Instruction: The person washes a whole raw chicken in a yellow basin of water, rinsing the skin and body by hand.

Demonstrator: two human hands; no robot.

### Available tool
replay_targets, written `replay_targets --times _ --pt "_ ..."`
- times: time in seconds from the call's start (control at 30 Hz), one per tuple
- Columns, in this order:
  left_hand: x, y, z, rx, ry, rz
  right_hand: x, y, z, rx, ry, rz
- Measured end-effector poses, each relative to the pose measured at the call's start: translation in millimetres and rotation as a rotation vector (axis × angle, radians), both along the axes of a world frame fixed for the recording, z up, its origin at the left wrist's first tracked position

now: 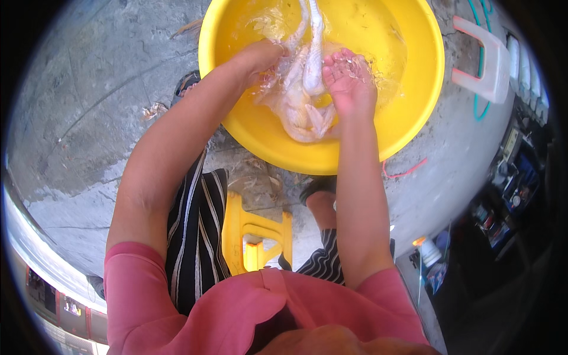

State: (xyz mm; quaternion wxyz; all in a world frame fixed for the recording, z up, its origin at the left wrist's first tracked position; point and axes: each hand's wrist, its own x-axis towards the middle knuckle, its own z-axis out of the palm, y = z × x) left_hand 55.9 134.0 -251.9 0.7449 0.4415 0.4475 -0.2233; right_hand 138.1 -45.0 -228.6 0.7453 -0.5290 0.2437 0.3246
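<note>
A plucked chicken (295,104) lies in water in a round yellow plastic basin (288,159). Its two pale legs (316,40) point towards the far side, and a folded wing (320,119) shows on the near right. My left hand (265,57) is against the bird's left side by one leg; its fingertips are hidden by splashing water and the bird. My right hand (348,82) is cupped palm up just right of the other leg, with water running over the fingers and nothing gripped.
A yellow plastic stool (264,222) stands beneath me on the concrete floor (88,111). To the right are a pale plastic stool (486,60), a teal hose (481,111) and a red strip (406,171). Loose feathers (154,111) lie left of the basin.
</note>
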Motion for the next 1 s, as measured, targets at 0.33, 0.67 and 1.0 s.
replay_targets --times 0.33,0.67,1.0 --pt "10.2 4.5 8.5 -0.347 -0.253 0.290 16.7 -51.6 -27.2 -0.461 0.016 -0.476" --pt "89.5 -29.4 2.2 0.182 -0.146 0.162 -52.5 71.3 105.2 0.028 -0.982 0.557" --pt "17.3 -25.8 -6.2 1.239 -0.561 -0.682 10.4 -69.2 -36.9 -1.564 -1.061 0.829"
